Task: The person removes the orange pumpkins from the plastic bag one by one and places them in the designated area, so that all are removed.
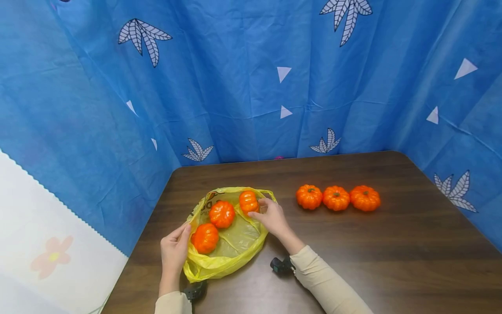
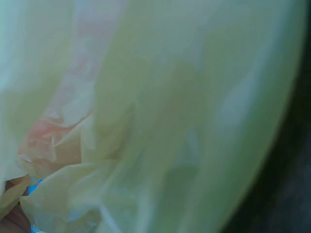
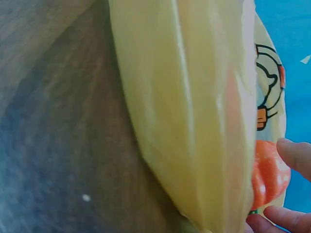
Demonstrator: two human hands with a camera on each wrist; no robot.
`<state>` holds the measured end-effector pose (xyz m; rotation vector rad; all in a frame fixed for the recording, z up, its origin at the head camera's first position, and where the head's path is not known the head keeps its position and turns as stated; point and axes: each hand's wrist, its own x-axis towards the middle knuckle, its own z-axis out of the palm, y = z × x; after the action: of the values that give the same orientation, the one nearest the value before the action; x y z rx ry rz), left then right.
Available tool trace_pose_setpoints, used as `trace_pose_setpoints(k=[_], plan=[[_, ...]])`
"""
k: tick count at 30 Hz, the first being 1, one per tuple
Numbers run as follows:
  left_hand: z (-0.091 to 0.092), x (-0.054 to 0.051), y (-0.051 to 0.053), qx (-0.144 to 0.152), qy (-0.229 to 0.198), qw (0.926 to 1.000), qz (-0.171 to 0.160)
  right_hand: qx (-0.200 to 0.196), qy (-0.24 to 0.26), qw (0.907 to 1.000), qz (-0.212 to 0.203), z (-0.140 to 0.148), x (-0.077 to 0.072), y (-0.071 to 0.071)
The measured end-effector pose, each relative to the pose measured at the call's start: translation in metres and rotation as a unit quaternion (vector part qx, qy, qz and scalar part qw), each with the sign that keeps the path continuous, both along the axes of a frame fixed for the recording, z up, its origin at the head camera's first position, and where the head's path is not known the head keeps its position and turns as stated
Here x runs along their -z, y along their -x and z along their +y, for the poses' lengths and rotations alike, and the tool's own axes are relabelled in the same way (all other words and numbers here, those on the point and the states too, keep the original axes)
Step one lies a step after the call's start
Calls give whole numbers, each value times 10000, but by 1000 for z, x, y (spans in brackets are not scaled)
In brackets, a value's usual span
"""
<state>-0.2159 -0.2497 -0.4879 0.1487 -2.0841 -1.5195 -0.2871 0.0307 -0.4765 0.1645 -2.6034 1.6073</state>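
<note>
A yellow plastic bag (image 1: 235,263) lies on the table with its mouth spread wide. Two orange toy pumpkins rest inside, one pumpkin (image 1: 205,238) by the left rim and another pumpkin (image 1: 222,214) just behind it. My left hand (image 1: 174,253) pinches the bag's left rim between thumb and fingers. At the right of the opening, my right hand (image 1: 274,220) holds a third pumpkin (image 1: 248,202), turned on its side. The right wrist view shows this pumpkin (image 3: 269,174) between thumb and fingers, partly hidden by the bag. Blurred bag plastic (image 2: 155,121) fills most of the left wrist view.
Three more orange pumpkins stand in a row to the right of the bag: a left one (image 1: 309,196), a middle one (image 1: 336,198) and a right one (image 1: 365,198). A blue curtain (image 1: 251,87) hangs behind the brown wooden table (image 1: 392,261).
</note>
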Motion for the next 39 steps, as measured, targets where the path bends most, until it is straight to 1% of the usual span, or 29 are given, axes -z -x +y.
trace_pose_setpoints(k=[7,16,21,27,33,37,39], plan=[[0,0,-1,22,24,10000,-38,114,93,9999,20,-4,11,4],[1,2,0,34,-75,9999,-69,225,211,9994,-124,-1,17,6],[1,0,-1,39,-32,10000,-33,232,231,9992,-207,-1,17,8],[1,-3,-2,45,101,9999,10,196,173,9993,-253,-1,13,7],[1,-2,-2,54,100,9999,-94,151,261,9986,-429,1,10,6],[1,-2,-2,19,99,9998,-190,23,262,9985,-472,3,6,5],[1,-1,-2,14,73,9997,-219,-56,176,9988,-463,5,5,5]])
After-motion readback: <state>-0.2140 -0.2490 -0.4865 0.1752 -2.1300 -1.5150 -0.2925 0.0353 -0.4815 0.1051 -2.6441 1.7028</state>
